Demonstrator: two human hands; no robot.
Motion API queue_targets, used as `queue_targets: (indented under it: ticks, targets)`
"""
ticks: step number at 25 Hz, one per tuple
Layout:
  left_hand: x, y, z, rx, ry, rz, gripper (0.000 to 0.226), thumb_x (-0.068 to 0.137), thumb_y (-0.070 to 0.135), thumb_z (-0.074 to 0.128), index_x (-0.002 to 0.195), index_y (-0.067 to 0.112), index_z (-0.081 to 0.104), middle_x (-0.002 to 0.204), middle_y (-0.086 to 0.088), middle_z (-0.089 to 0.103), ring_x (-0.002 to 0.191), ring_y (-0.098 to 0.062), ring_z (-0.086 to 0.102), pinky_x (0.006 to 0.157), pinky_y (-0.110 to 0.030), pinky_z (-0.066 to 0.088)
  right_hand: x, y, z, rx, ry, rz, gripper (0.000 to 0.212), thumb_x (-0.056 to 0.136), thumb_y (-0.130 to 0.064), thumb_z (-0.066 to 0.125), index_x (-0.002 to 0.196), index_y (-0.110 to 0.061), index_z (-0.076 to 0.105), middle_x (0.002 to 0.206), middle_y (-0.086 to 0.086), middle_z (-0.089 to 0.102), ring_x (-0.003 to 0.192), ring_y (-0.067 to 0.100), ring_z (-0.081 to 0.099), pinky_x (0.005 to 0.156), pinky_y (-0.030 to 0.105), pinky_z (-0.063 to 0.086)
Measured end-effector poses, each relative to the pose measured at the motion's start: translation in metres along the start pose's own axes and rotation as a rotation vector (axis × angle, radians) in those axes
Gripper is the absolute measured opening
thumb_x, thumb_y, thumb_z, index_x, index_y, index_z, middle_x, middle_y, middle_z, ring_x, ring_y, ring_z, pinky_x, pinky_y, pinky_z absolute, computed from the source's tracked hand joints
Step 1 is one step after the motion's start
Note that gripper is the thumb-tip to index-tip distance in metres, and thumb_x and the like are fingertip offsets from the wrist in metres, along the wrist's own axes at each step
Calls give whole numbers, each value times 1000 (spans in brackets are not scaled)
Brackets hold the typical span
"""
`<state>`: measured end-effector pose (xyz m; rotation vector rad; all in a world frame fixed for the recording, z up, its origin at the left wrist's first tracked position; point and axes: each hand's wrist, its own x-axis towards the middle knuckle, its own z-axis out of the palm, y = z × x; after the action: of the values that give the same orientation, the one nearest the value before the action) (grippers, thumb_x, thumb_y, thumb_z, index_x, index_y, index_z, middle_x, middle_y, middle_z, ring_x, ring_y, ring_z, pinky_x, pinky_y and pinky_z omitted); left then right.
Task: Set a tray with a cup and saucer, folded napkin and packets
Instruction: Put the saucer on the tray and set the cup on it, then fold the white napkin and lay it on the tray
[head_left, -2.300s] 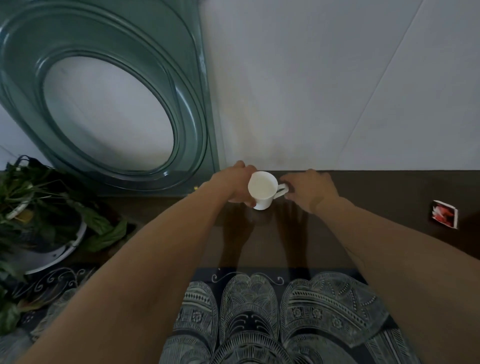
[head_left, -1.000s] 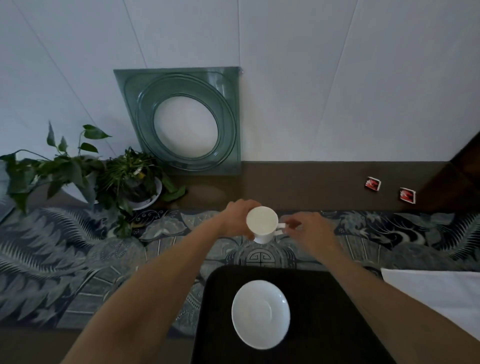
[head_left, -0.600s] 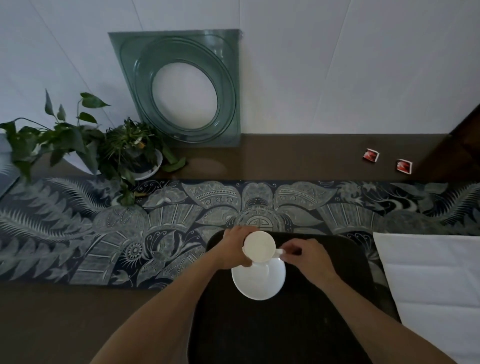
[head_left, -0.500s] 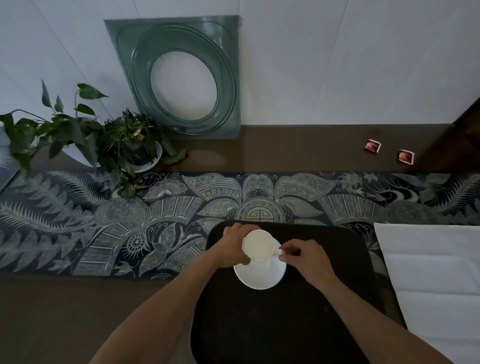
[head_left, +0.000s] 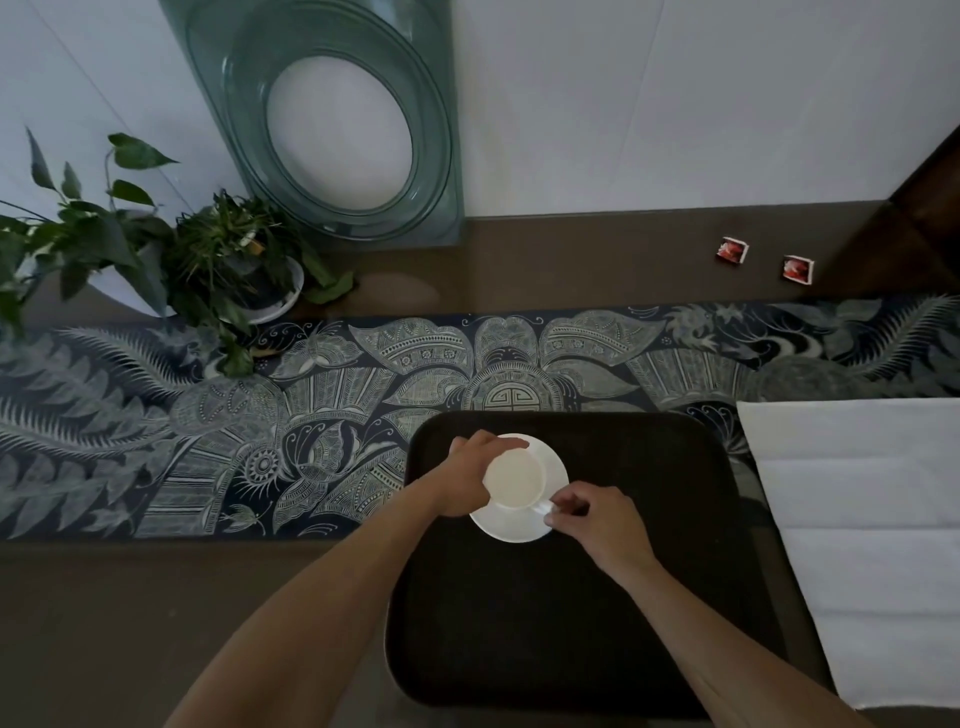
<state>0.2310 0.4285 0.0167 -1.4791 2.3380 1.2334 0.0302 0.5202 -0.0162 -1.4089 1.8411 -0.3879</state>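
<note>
Right of the tray (head_left: 649, 597): napkin (head_left: 857, 519); behind: packets (head_left: 732, 250).

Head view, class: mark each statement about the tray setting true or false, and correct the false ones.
1. The cup is over the saucer on the tray. True.
2. The right hand pinches the cup's handle. True.
3. Both red packets lie on the tray. False: they lie on the bare tabletop near the wall.
4. The left hand rests flat on the runner. False: it grips the cup's side.
5. The white napkin lies right of the tray. True.
</note>
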Motion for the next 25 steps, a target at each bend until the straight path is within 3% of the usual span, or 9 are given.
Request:
queue_targets:
  ticks: [6,10,14,20,23,25]
  targets:
    - [4,-2,5,17,27,34,81,80,-6,51,146,37,32,140,-2,39,114,-23,29,100,-41,30,-9,0,11,40,31,32,16,77,-45,75,85,-38,65,84,-20,66,92,3,59,85,35,52]
    - [3,-3,7,51,48,-14,83,80,-4,49,150,34,25,141,-5,42,122,-31,33,105,-48,35,-13,-2,16,36,46,47,17,78,-47,73,89,-37,65,87,-20,66,92,1,59,86,34,52]
    - [3,-2,-3,225,-34,-90,84,82,6,57,153,27,17,143,-14,38,132,-38,32,110,-52,29,-17,-6,8,-80,5,55,23,85,-45,66,105,-36,64,97,-17,64,93,2,59,85,32,52]
    - [2,31,-61,553,-269,-243,70,79,19,71,143,28,43,147,-5,41,134,-30,39,106,-46,38,-36,9,-53,-363,-181,161,30,92,-40,59,120,-31,59,114,-7,62,97,8,59,89,31,49]
    - [7,69,-70,623,-295,-188,60,81,31,72,136,27,50,143,-2,47,131,-27,43,104,-44,37,-58,25,-86,-354,-221,216,33,92,-39,59,124,-29,59,122,-3,61,104,13,59,95,33,46]
    - [10,101,-55,623,-298,-113,57,81,37,71,133,28,52,140,-1,49,127,-26,46,103,-42,39,-81,43,-106,-327,-161,244,34,93,-40,59,125,-28,59,125,-1,60,111,16,57,97,32,45]
